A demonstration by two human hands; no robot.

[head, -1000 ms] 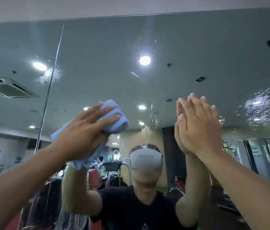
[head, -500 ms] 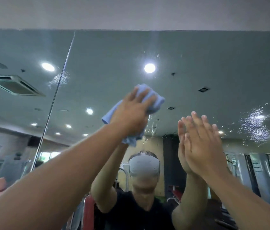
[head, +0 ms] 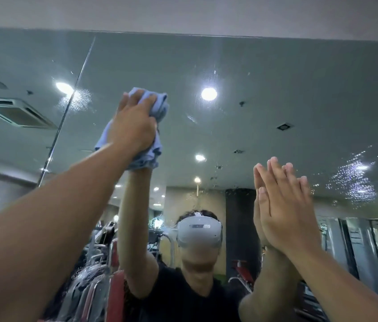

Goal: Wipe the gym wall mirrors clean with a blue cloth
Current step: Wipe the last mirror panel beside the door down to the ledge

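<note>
Midway, seemingly: the left hand (head: pixel 132 126) grips the blue cloth (head: pixel 157 108) against the mirror (head: pixel 276 66); the right hand (head: pixel 287 210) rests flat, fingers straight. Unwiped droplets (head: pixel 355 180) speckle the right.

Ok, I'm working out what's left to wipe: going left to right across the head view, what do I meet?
The mirror seam → left hand gripping the blue cloth → reflected headset → right hand, fingers straight → droplet patch.
</note>
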